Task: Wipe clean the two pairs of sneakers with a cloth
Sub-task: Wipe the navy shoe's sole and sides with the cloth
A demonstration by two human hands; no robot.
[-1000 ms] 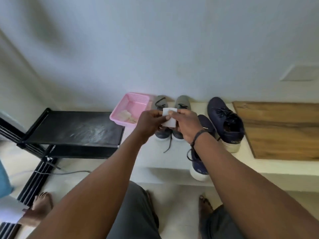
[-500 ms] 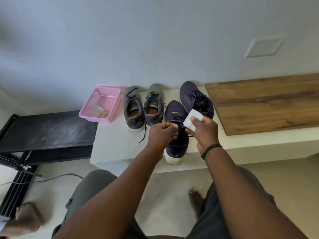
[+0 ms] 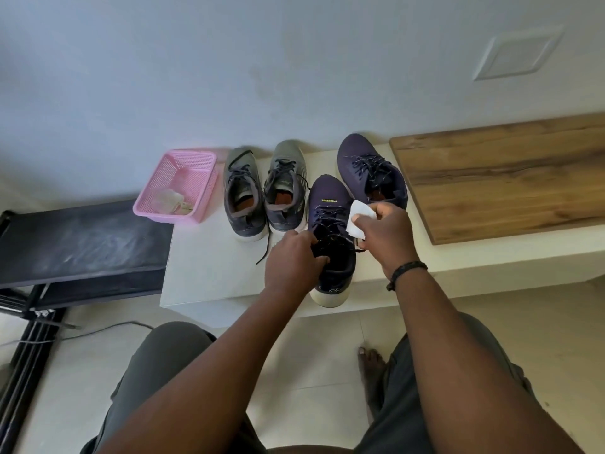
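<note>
Two pairs of sneakers stand on a white ledge. The grey pair sits toward the wall beside a navy sneaker. The other navy sneaker lies nearer, its white heel over the ledge's front edge. My left hand grips this near navy sneaker at its collar and laces. My right hand pinches a small white cloth just right of the same sneaker, above its laces.
A pink mesh basket with something pale inside sits left of the grey pair. A black shelf stands lower left, a wooden board lies right on the ledge. My knees and a bare foot are on the tiled floor below.
Both hands came down from the grey pair to the near navy sneaker. My left hand let go of the cloth and took hold of that sneaker; my right hand kept the cloth.
</note>
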